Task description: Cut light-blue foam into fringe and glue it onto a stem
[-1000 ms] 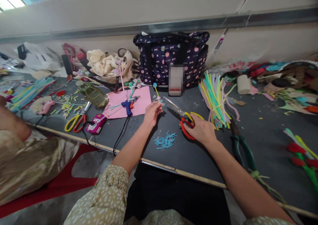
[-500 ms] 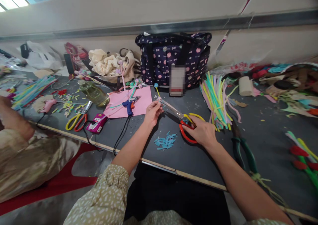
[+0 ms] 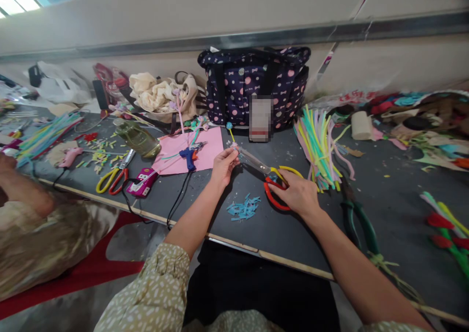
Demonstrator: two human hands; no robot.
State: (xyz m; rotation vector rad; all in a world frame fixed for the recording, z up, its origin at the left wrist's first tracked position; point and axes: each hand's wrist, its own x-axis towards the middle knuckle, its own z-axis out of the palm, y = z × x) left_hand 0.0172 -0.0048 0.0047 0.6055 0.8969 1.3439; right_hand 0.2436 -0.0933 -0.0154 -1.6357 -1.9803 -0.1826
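1. Dark grey tabletop (image 3: 278,224) runs along a pale wall, strewn with craft scraps; a spotted navy bag (image 3: 252,85) stands at the back.
2. Left hand (image 3: 224,166) pinches a small pastel flower piece (image 3: 233,147) on a thin yellow stem between thumb and fingertips, held just above the table in front of the bag.
3. Right hand (image 3: 297,193) is closed through the red and yellow loops of the scissors (image 3: 269,176), whose blades reach up to the flower piece and look nearly shut on it.
4. The flower piece looks very light, soft and easily crushed or bent; I judge a gentle pinch low on the stem, close to the cut, suits it best.
5. The scissors are stiff metal with sharp tips, best held by the loops.
6. Blue snippets (image 3: 244,208) lie between the two forearms; a bundle of coloured sticks (image 3: 318,146) lies near the right hand; a blue glue gun (image 3: 189,156) rests on pink paper (image 3: 210,149).
7. Another person's arm (image 3: 22,195) rests at the far left, beside a second pair of scissors (image 3: 113,176).
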